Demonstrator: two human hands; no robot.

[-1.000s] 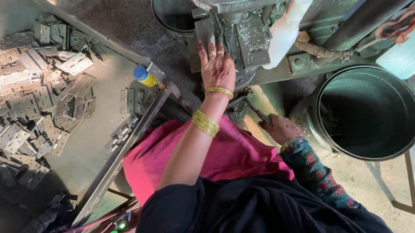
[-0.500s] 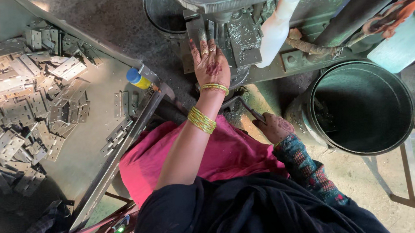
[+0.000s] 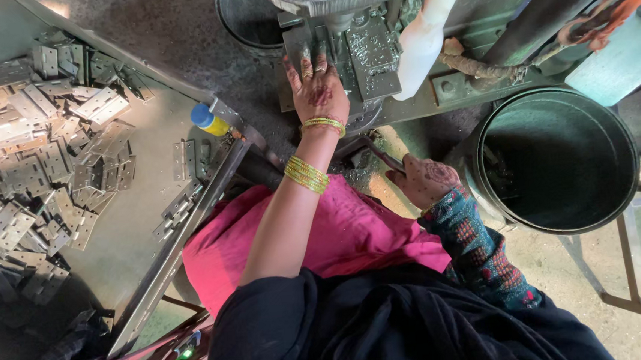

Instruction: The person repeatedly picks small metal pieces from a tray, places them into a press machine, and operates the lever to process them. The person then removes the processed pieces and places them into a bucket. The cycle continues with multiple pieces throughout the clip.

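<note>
Left hand (image 3: 319, 90): we see it flat, fingers spread, palm down on the press bed (image 3: 371, 48), far centre; it grips nothing, and whether a hinge lies under it we cannot tell. Right hand (image 3: 423, 180): loosely curled around a thin metal rod (image 3: 383, 154), near the press base, just left of the dark bucket (image 3: 560, 159). Hinges (image 3: 33, 155): a loose heap on the tray (image 3: 151, 237) at left, well apart from both hands. Small blue-capped yellow bottle (image 3: 209, 120): at the tray's far edge.
</note>
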